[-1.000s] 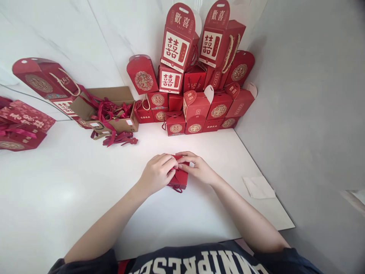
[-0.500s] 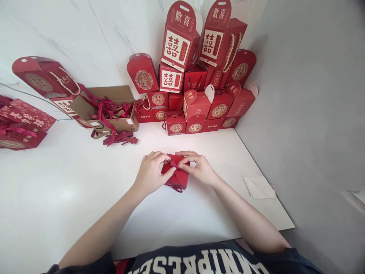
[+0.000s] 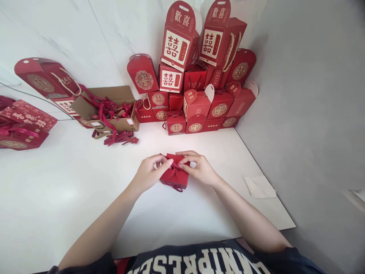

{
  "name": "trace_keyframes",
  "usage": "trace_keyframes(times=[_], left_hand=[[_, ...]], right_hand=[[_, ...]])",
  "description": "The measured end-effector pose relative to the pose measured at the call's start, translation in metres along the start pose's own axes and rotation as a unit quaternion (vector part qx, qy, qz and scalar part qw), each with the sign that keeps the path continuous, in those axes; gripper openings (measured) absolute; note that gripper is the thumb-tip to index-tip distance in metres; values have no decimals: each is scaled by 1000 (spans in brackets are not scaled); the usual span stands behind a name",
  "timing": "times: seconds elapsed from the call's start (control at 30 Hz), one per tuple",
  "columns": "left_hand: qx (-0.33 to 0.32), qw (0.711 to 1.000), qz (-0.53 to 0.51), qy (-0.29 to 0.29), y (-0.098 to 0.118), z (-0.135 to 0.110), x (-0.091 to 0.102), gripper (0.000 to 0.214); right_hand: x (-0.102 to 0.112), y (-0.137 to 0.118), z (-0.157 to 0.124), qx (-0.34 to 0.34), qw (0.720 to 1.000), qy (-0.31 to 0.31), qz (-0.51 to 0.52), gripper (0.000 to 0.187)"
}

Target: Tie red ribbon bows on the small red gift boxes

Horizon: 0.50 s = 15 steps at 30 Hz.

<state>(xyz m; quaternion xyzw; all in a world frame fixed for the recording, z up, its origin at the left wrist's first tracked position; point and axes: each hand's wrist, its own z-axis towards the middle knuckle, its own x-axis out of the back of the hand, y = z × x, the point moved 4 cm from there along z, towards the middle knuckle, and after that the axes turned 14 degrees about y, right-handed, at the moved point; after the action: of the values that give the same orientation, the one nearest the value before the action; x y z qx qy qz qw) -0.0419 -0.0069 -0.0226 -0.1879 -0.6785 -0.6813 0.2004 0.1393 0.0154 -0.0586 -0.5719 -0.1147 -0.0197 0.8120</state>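
A small red gift box with petal-shaped top flaps sits on the white table in front of me. My left hand pinches the red ribbon at the box's top from the left. From the right, my right hand pinches the same ribbon, its fingers resting on the top flaps. A loop of red ribbon hangs out under the box's near edge.
A pile of red wedding boxes is stacked in the far corner. A brown carton of red ribbons stands to its left, more red boxes at far left. A white paper lies at right near the grey wall.
My left hand has slid leftward off the box top, uncovering the flaps. Both hands now pinch the ribbon at the top centre.
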Motion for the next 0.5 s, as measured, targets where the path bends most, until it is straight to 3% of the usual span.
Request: trace_keyframes(times=[0.33,0.5], left_hand=[[-18,999,-36,-37,-1,2,-4,28],[-60,998,-22,-17,-13,-2,2,25]], right_hand=[[3,-1,1,-12,1000,-14,9,7],[7,1,2,-28,999,-26,17,10]])
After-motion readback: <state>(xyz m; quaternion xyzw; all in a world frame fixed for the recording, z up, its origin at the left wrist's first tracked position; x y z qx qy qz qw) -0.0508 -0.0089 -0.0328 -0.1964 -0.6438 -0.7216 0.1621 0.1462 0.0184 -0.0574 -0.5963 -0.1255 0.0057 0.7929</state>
